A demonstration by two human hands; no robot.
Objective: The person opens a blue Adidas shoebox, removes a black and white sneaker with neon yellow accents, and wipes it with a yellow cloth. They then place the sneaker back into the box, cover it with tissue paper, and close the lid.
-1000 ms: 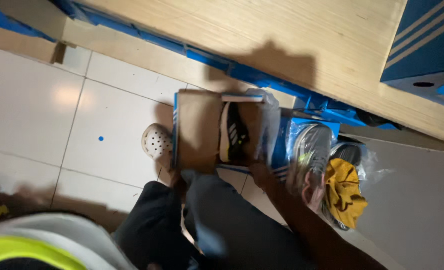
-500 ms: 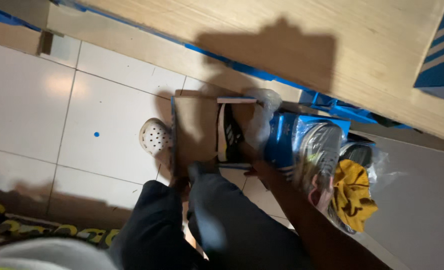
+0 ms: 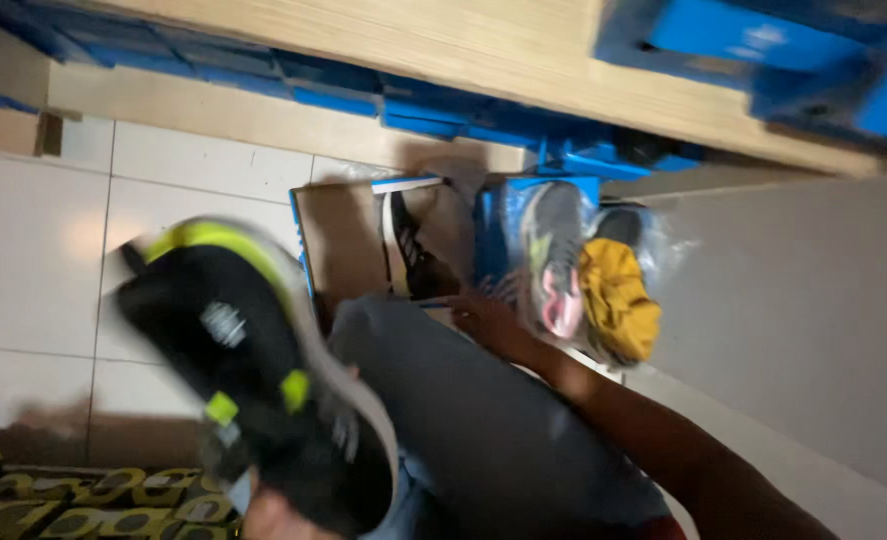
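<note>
Since the earlier frame a black-and-lime sneaker (image 3: 263, 390) has swung up at seven o'clock, gripped by the left hand (image 3: 273, 518). Right hand (image 3: 488, 318), fingers spread, rests beside the open shoebox (image 3: 348, 240) at twelve o'clock; that blurred shoe could slip or knock the box.

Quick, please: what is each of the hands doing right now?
Left hand: closed on the black and neon-yellow sneaker.
Right hand: near the open shoebox; grip cannot be told.

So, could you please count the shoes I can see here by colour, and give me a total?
Black shoe with lime-yellow trim, held up close by the left hand: 1
Black shoe with white stripes, in the open box: 1
Grey shoe with pink patches, in the clear bag by the right hand: 1
Total: 3
</note>
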